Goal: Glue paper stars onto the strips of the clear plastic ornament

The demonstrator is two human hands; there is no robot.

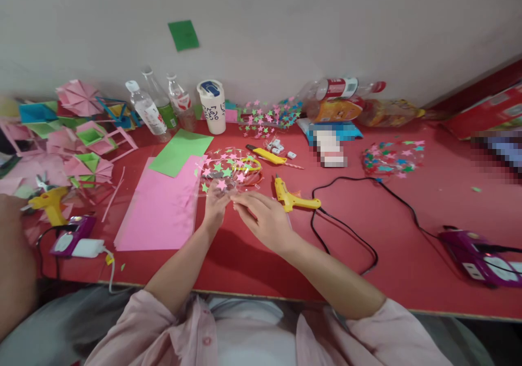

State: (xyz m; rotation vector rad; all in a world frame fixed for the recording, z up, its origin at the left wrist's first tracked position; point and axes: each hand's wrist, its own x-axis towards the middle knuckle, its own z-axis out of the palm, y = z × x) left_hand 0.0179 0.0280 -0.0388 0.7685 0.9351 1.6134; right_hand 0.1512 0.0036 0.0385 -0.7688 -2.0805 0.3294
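Note:
A clear plastic piece covered in pink and green stars (222, 166) rises from my left hand (215, 207), whose fingers are closed around its lower edge. My right hand (265, 219) meets it from the right, fingers bent together and tips touching by the left thumb at the plastic's near edge. Whatever sits between the right fingertips is too small to tell. Just right of the hands lies a yellow glue gun (294, 196), its nozzle pointing away. Behind the starry plastic are a yellow box cutter (267, 155) and yellow-handled scissors (249, 165), partly hidden.
Pink paper (157, 208) and a green sheet (181, 149) lie left. Bottles (149, 110) and a white tumbler (212, 110) stand by the wall. Another starry plastic piece (393, 159) sits right. A black cord (346, 178) crosses toward a purple power strip (477, 257). Another person's arm (14, 268) enters left.

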